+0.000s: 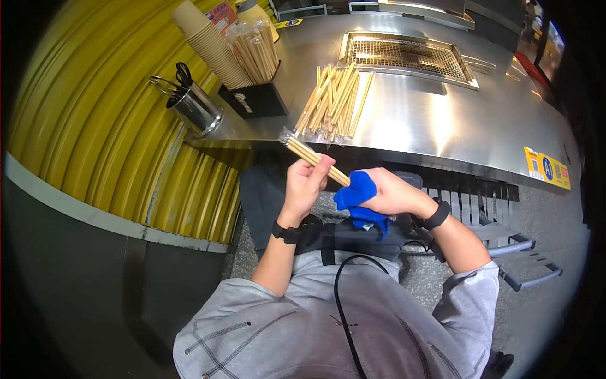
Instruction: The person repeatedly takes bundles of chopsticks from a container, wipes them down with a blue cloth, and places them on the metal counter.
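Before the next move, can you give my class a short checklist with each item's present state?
1. Left hand has a grip on the held chopsticks: ok.
2. Right hand holds the blue cloth at their lower end: ok.
3. Held chopsticks free of clear plastic: not ok, it covers their upper end.
4. Lower tips clean: cannot tell, the cloth hides them.
5. Chopstick pile on the counter neatly aligned: not ok, splayed.

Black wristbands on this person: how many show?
2: one black wristband sits just behind the left hand, which holds pale wooden sticks; another black wristband sits just behind the right hand, which grips a blue cloth.
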